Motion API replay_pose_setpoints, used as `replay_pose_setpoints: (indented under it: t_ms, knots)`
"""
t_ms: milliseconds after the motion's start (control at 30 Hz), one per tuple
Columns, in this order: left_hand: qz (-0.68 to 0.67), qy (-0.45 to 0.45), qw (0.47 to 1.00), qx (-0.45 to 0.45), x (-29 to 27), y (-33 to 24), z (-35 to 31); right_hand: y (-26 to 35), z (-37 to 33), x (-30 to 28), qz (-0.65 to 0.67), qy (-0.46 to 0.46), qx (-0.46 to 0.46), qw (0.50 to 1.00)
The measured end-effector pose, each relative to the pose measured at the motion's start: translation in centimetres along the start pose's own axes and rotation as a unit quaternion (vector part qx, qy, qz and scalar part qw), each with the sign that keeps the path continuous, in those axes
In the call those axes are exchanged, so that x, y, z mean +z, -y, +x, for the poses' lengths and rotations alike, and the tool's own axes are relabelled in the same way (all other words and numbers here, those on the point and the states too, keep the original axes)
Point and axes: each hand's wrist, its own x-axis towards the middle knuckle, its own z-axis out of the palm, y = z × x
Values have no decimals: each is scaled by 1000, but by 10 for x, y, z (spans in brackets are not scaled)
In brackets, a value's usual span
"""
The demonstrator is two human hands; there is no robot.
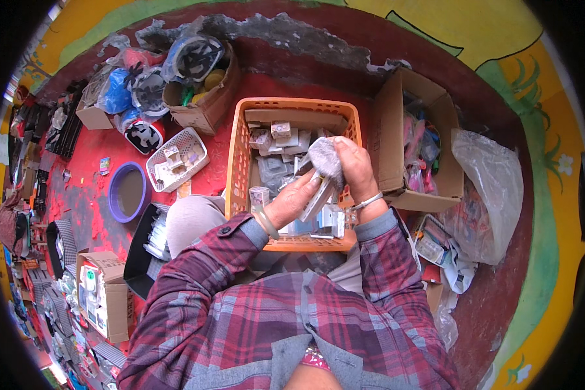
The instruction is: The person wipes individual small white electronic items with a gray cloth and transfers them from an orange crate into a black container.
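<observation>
Above an orange plastic basket (238, 149), my two hands meet. My right hand (357, 170) is closed on a grey, fuzzy cloth (325, 156), bunched up at the top of what my left hand holds. In my left hand (288, 205), thumb on top, is a pale flat box (319, 201), tilted, with its lower end toward me. The cloth lies against the box's upper end and hides part of it. Inside the basket lie several small printed boxes (281, 129) and a grey plastic-wrapped packet (276, 170).
Right of the basket stands an open cardboard box (387, 130) of colourful packaged goods, beside a clear plastic bag (491, 188). To the left are a white basket (198, 170), a purple basin (114, 195), and a black tray (136, 263). A stuffed carton (201, 116) stands behind.
</observation>
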Motion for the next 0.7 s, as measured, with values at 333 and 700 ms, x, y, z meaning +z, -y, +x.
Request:
replay_pose_setpoints:
  t_ms: [333,700]
  knots:
    - [-103,-37,988,-108,-8,-1,-1,-1,-9,14,-136,-57,-158,976]
    - [-145,-25,981,-127,-2,-6,-5,0,-8,23,-229,-103,-147,957]
